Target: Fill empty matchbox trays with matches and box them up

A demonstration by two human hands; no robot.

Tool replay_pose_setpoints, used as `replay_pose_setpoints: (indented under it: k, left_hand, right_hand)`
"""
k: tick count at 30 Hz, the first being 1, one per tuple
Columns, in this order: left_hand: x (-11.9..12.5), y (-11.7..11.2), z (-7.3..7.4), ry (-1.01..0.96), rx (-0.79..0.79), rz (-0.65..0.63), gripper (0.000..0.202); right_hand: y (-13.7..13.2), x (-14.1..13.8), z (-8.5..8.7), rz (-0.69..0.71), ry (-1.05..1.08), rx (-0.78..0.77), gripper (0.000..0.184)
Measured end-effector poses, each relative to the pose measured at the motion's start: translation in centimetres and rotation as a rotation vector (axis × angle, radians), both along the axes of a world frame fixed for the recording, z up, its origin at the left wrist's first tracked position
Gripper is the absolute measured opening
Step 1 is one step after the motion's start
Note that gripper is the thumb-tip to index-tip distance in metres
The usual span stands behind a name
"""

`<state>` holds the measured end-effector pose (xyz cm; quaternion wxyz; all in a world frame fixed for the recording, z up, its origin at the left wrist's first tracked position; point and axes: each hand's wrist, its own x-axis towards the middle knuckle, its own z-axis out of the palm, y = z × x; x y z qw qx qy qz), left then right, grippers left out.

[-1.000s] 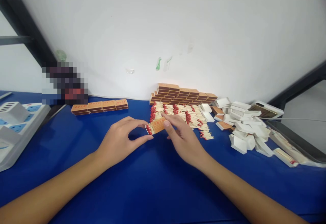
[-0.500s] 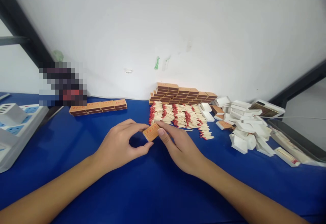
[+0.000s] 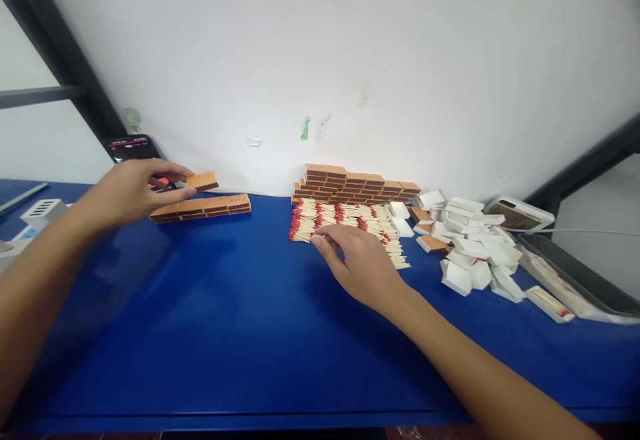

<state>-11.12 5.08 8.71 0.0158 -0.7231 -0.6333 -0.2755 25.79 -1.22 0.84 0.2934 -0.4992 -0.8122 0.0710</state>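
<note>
At the left, my left hand [image 3: 133, 190] pinches a matchbox [image 3: 204, 181] between thumb and fingers. The matchbox is tilted slightly, just above a two-layer row of matchboxes [image 3: 225, 205] along the back of the table. My right hand [image 3: 360, 263] is over the front edge of the loose matches [image 3: 305, 221], palm down. Its thumb and index tips are close together, with nothing visible between them. These matches have red heads and pale sticks, and lie in several bundles side by side.
Behind the matches, stacked matchboxes [image 3: 325, 179] stand against the wall. White matchbox trays [image 3: 473, 247] and a few orange sleeves are heaped at the right, beside a tray filled with matches [image 3: 547, 301]. A phone [image 3: 133, 148] leans at the back left; a white charger [image 3: 43, 212] is nearer.
My left hand has carried the matchbox from the middle to the row at the left. My right hand has let go of it and shifted slightly right, by the matches.
</note>
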Motion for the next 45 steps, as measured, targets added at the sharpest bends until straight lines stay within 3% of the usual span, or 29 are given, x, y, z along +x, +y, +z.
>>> replay_pose_setpoints:
  k: [3, 5, 9, 14, 25, 31, 41, 45]
  left_hand:
    - [0.9, 1.5, 0.1, 0.024, -0.049, -0.075, 0.073]
    - [2.7, 3.3, -0.5, 0.045, -0.123, -0.218, 0.065]
    - [6.1, 7.9, -2.2, 0.112, -0.186, -0.359, 0.052]
    - [6.7, 10.8, -4.0, 0.172, -0.327, -0.426, 0.045]
    - [5.3, 12.1, -5.2, 0.266, -0.435, -0.375, 0.057]
    - [4.6, 12.0, -4.8, 0.292, -0.458, -0.327, 0.097]
    - [4.6, 11.6, -4.2, 0.352, -0.491, -0.307, 0.074]
    - [4.9, 10.6, -4.2, 0.315, -0.409, -0.293, 0.092]
  right_hand:
    - [0.1, -0.2, -0.2, 0.016, -0.019, 0.002, 0.035]
    - [0.2, -0.3, -0.3, 0.023, -0.029, -0.007, 0.034]
    - [0.5, -0.2, -0.6, 0.019, -0.03, -0.009, 0.029]
    - [0.5, -0.1, -0.4, 0.004, -0.068, -0.001, 0.026]
    - [0.0, -0.8, -0.2, -0.007, -0.136, -0.021, 0.023]
    - [0.2, -0.7, 0.0, -0.006, -0.143, -0.055, 0.022]
    - [0.2, -0.7, -0.2, -0.001, -0.175, -0.058, 0.022]
    - [1.2, 0.7, 0.0, -0.037, -0.244, 0.067, 0.025]
